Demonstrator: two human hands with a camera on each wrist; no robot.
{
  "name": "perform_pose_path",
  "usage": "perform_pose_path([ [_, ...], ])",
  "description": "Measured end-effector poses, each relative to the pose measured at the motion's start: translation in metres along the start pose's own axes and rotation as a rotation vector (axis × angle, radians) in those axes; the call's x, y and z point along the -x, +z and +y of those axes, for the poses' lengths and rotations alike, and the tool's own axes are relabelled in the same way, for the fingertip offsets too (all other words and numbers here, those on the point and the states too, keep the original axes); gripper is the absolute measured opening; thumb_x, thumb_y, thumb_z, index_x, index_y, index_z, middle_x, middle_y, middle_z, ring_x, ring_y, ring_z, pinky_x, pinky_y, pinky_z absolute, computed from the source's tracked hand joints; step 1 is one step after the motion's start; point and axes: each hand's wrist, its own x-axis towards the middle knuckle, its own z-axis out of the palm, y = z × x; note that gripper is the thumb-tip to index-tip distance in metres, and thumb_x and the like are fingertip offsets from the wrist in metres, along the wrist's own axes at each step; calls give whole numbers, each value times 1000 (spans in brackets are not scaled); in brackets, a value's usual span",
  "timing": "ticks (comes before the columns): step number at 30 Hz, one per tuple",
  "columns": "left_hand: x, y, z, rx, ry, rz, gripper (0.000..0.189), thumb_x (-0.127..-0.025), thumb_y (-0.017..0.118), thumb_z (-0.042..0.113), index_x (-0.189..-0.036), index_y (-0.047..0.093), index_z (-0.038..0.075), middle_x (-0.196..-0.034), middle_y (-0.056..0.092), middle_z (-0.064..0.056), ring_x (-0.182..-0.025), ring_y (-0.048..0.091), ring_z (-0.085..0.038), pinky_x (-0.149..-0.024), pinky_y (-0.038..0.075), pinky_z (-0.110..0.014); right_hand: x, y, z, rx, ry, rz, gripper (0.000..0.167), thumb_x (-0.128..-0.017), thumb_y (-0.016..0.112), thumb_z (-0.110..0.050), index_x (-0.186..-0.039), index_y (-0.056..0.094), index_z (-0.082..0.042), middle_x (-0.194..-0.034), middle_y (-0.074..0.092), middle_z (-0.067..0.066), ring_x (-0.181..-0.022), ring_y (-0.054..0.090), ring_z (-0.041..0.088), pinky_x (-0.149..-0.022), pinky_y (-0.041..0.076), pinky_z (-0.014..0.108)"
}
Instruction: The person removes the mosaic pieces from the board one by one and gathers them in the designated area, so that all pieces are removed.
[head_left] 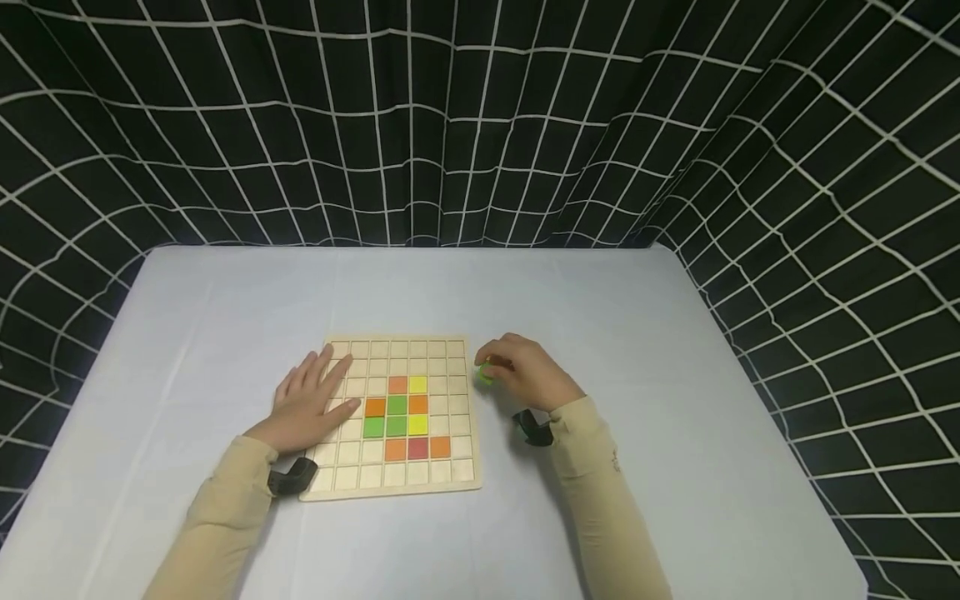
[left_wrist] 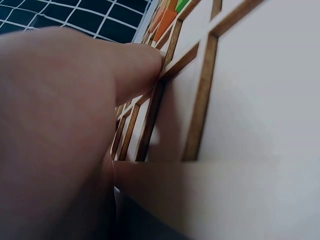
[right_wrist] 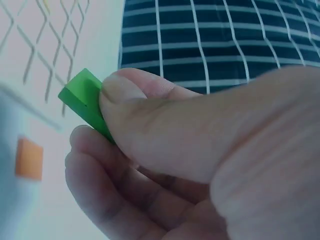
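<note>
A square wooden board (head_left: 375, 477) with a grid of recessed cells lies on the table, with orange, green, yellow and red tiles in its middle and lower cells. My left hand (head_left: 303, 412) rests on the board's left part, fingers straight and spread. Its thumb (left_wrist: 137, 65) touches the grid ridges in the left wrist view. Just off the board's right edge, my right hand (head_left: 528, 371) pinches a green square tile (right_wrist: 82, 97) between thumb and fingers. In the head view the fingers mostly hide that tile.
White cloth covers the table (head_left: 637, 333). Dark netting-patterned curtain (head_left: 450, 125) with white lines stands behind and at both sides. A blurred orange tile (right_wrist: 29, 159) shows at the left of the right wrist view. Each wrist wears a black camera strap (head_left: 292, 477).
</note>
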Motion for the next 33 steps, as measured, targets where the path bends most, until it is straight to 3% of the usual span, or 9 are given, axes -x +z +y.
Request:
perform_pose_path([
  [6, 1, -3, 4, -8, -12, -6, 73, -98, 47, 43, -154, 13, 11, -159, -7, -19, -144, -10, -43, -111, -6, -62, 1, -10, 20, -26, 134, 39, 20, -88, 68, -7, -107, 66, -13, -105, 62, 2, -99, 59, 20, -87, 51, 36],
  [11, 1, -2, 4, -10, -13, -7, 73, -99, 46, 44, -155, 11, 12, -160, -9, -19, -144, -11, -42, -111, -7, -62, -2, -9, 34, -15, 214, 54, 28, -88, 68, -7, -115, 64, -10, -110, 61, 5, -104, 59, 23, -89, 51, 37],
  [25, 0, 0, 3, 4, -2, 4, 73, -98, 47, 43, -155, 12, 12, -159, -8, -19, -144, -11, -42, -110, -7, -63, -8, 2, 58, 8, 317, 16, 24, -86, 71, -10, -110, 67, -8, -95, 65, 4, -91, 57, 20, -84, 49, 37],
  [33, -1, 5, -4, 0, -4, -5, 74, -98, 44, 47, -155, 9, 16, -160, -11, -15, -145, -14, -38, -111, -8, -62, -9, 5, 60, -9, 385, -13, 25, -87, 71, -15, -110, 65, -9, -100, 64, 5, -95, 57, 21, -87, 49, 40],
])
